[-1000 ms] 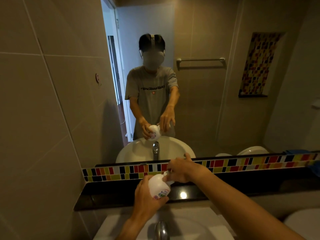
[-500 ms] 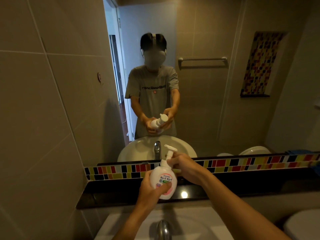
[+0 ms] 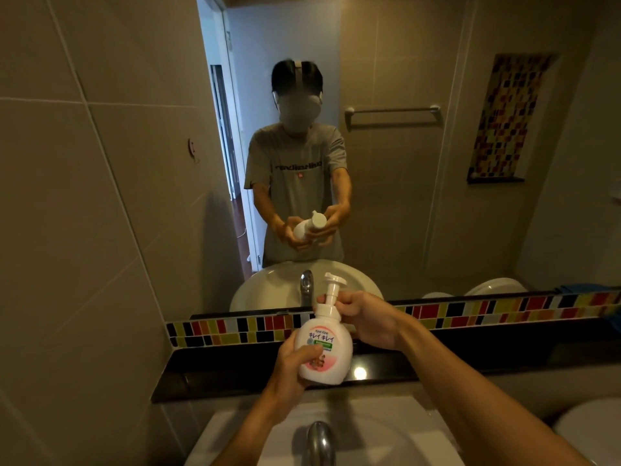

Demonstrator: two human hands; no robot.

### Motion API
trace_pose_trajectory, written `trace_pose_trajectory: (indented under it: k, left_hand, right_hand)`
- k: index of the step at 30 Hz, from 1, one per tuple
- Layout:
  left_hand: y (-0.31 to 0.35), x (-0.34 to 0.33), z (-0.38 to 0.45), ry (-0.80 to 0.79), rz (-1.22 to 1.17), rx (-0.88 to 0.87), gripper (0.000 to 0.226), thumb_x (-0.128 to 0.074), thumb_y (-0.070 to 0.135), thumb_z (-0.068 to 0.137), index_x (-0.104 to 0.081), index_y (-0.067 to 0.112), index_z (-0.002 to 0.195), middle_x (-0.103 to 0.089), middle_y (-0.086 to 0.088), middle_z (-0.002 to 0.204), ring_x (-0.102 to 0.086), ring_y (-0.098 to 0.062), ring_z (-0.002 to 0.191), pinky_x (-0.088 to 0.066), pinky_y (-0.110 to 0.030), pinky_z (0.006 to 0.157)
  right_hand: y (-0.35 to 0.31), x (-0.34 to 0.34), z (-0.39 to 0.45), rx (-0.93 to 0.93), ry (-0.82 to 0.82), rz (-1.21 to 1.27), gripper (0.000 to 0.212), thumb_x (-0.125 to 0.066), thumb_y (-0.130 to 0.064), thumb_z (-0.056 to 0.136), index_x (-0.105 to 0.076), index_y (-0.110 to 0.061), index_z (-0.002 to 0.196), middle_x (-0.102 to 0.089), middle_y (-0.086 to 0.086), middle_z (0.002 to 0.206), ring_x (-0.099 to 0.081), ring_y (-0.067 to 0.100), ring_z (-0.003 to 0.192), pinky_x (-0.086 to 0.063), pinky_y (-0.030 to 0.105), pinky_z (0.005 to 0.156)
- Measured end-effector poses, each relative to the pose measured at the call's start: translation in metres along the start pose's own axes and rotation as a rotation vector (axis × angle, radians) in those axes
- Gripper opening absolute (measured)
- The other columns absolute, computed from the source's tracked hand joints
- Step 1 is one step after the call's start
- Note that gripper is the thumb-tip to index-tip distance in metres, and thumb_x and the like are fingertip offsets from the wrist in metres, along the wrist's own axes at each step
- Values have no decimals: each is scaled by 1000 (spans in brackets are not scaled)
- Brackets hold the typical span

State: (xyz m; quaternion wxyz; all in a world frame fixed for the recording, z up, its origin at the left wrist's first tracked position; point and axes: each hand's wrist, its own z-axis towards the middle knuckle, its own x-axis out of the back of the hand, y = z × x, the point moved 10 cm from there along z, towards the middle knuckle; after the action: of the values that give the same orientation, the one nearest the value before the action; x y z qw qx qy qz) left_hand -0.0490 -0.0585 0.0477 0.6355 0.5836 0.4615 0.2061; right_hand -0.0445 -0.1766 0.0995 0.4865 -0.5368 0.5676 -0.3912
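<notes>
Since the earlier frames, the white rounded plastic pump bottle with a pink label (image 3: 324, 351) has been turned from a sideways tilt to upright. Its white pump head (image 3: 334, 280) now stands clear above the fingers. The bottle is held off the glossy black surface (image 3: 453, 364), in front of the middle of its front edge and above the back rim of the white ceramic basin (image 3: 386, 428). The left hand (image 3: 290, 364) wraps the lower body from the left side, thumb laid on the front. The right hand (image 3: 368, 319) closes its fingers round the neck collar below the pump stem.

Hazards, as judged from this position:

1. Collar rotation. A twist from the right hand may loosen the whole pump assembly rather than unlock it, and soap would then run down the body.
2. Slip. The body is smooth and wide for a one-sided grip. A drop would land in the basin or strike the chrome tap (image 3: 321, 442).
3. Stray discharge. No palm sits under the nozzle, so a press now would send foam toward the surface or the mirror (image 3: 420, 213).
</notes>
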Motion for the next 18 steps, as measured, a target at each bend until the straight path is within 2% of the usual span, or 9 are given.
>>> trace_pose_trajectory:
  k: [4, 6, 8, 11, 13, 14, 16, 18]
  left_hand:
    - [-10, -7, -6, -81, -223, 147, 68, -71, 31, 52, -57, 11, 115, -70, -20, 97, -65, -34, 90, -57, -40, 65]
    - [-13, -13, -9, -113, -351, 198, 64, -67, 30, 60, -55, 7, 119, -70, -23, 93, -65, -35, 84, -55, -38, 63]
    - [-15, -20, -11, -148, -443, 236, 65, -60, 37, 68, -53, 1, 122, -67, -24, 86, -62, -32, 73, -52, -35, 61]
    - [-16, -26, -10, -172, -511, 256, 69, -63, 41, 68, -53, -1, 122, -64, -24, 86, -62, -31, 70, -52, -35, 61]
    - [-11, -20, -4, -111, -399, 183, 64, -68, 33, 64, -56, 5, 120, -70, -23, 90, -67, -33, 77, -55, -38, 62]
    - [-8, -16, -1, -57, -289, 132, 60, -70, 29, 63, -59, 7, 117, -73, -20, 91, -69, -33, 81, -57, -39, 63]
    - [2, -10, 2, 59, 40, 22, 54, -77, 22, 67, -60, 11, 117, -74, -13, 97, -72, -28, 88, -59, -35, 63]
    - [9, -5, 3, 195, 352, -81, 50, -80, 19, 73, -56, 23, 117, -66, -1, 105, -67, -19, 94, -58, -26, 65]
  right_hand:
    - [6, -3, -10, -55, -83, 221, 35, -46, -4, 90, -64, -6, 120, -61, 16, 114, -64, 22, 88, -54, 34, 71]
    - [7, -3, -10, -47, -101, 297, 39, -54, -6, 83, -65, -6, 120, -60, 18, 122, -61, 27, 99, -54, 39, 80]
    - [7, -6, -10, -35, -126, 360, 41, -59, -7, 80, -65, -5, 121, -57, 20, 129, -55, 32, 112, -46, 45, 94]
    - [7, -11, -8, -17, -159, 404, 42, -68, -15, 77, -66, -5, 118, -59, 21, 126, -53, 34, 115, -36, 51, 109]
    - [4, -12, -7, 11, -147, 382, 37, -70, -17, 77, -66, -4, 112, -64, 20, 115, -56, 35, 110, -35, 54, 112]
    - [3, -12, -7, 22, -131, 328, 32, -69, -18, 80, -65, -5, 108, -65, 18, 108, -59, 33, 104, -40, 53, 108]
    - [0, -8, -7, 44, -41, 110, 25, -70, -23, 85, -63, -7, 102, -66, 15, 99, -65, 28, 91, -54, 45, 89]
    - [-2, 1, -5, 70, 103, -56, 26, -73, -25, 84, -65, -7, 102, -69, 11, 94, -69, 23, 84, -56, 37, 77]
